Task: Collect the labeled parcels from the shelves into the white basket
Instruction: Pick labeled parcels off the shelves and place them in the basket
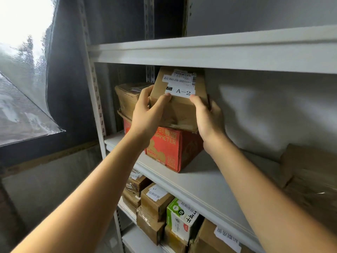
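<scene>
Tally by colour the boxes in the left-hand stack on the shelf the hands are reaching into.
Brown cardboard: 2, the A-2 box, gripped by the left hand and right hand, and the brown box behind it
Red: 1, the red box underneath
Total: 3
Not counted: the blurred brown parcels at the shelf's right end.

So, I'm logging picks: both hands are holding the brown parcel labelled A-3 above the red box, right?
Not quite: the head view shows its label reads A-2, not A-3. The left hand and right hand do hold the brown parcel above the red box.
</scene>
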